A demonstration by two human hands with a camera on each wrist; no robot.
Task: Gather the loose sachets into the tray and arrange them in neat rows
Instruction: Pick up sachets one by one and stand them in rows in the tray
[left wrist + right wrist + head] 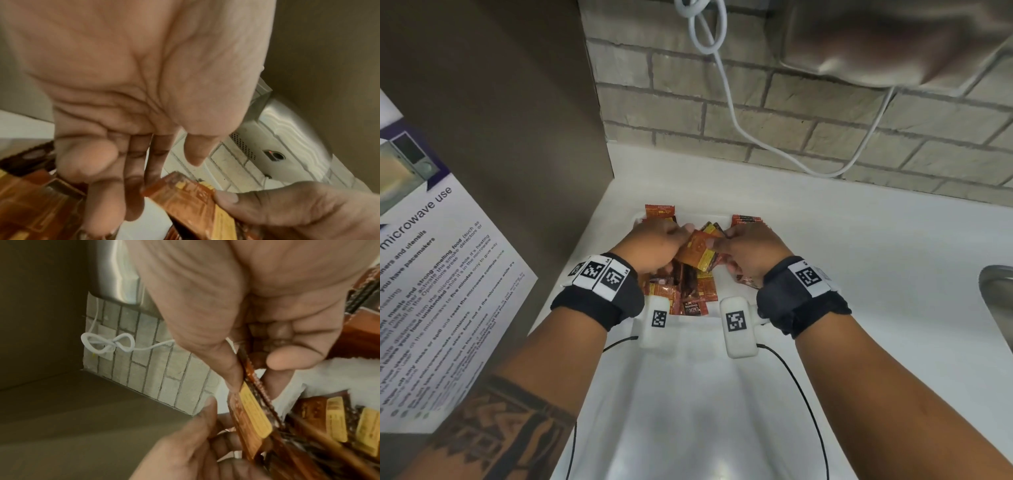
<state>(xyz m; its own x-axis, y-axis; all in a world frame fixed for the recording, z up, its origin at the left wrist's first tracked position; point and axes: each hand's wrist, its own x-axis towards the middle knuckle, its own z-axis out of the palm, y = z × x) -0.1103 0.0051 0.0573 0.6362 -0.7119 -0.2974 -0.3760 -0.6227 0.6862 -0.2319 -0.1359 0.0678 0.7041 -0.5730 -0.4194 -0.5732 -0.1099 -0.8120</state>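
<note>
Two hands are meeting over a white tray that is sitting on a white counter, toward the counter's back left corner. The right hand is pinching an orange sachet with a yellow label, thumb on top and fingers curled beneath it, holding it tilted above the middle of the tray. In the right wrist view this sachet is showing almost edge-on, clamped between the thumb and the fingers, with what looks like a second, darker sachet pressed against it in the same grip. The left hand is reaching in from the tray's left side; in the left wrist view its fingers are lying fairly straight and relaxed, their tips touching the near corner of the held sachet, not curled round it. The ring finger and little finger are bending inward a little.

Many more orange and brown sachets are lying jumbled in the near half of the tray, under both wrists. A few are standing on end against the tray's far left corner and far right corner.

Behind the counter a brick wall is carrying a looped white cable. A printed notice about microwave use is hanging on the brown panel beside the counter's left edge.
</note>
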